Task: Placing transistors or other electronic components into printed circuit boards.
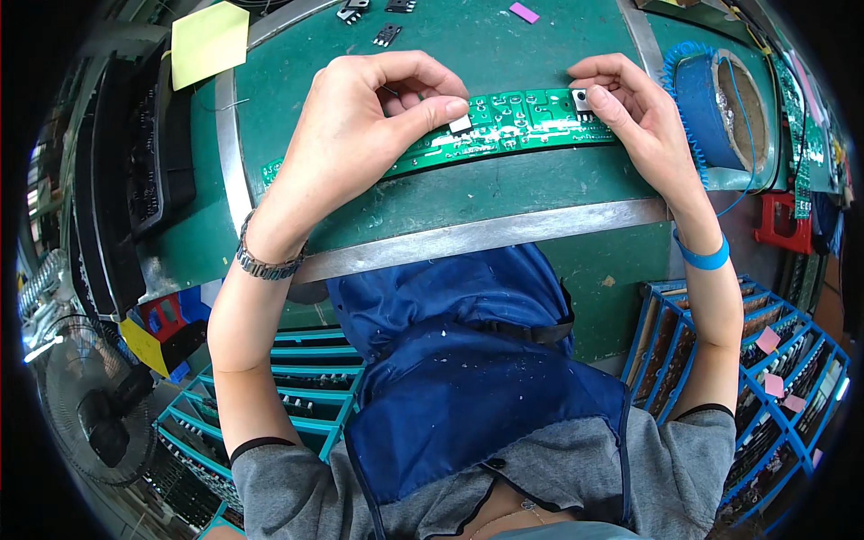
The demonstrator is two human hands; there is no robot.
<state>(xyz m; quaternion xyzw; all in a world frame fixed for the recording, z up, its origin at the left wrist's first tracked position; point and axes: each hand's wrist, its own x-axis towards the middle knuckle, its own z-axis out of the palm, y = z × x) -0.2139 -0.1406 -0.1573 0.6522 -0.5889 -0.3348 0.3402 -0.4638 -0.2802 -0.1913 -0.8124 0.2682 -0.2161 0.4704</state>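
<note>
A long green circuit board (508, 126) lies across the green workbench, with solder joints and small parts on its upper face. My left hand (364, 121) reaches over its left part, thumb and forefinger closed on a small white flat piece (460, 124) at the board. The fingertips partly hide that piece. At the board's right end, my right hand (634, 112) has its thumb against a black-and-silver transistor (582, 103), whose legs point down toward the board. My right fingers curl behind the transistor and the board's far edge, partly hidden.
Several loose black transistors (388, 35) and a pink strip (524, 13) lie on the far bench. A yellow paper (209, 45) and black trays (162, 135) are at the left. A blue coiled cord (688, 63) hangs around a blue roll (706, 112) at right. Racks (310, 360) stand below.
</note>
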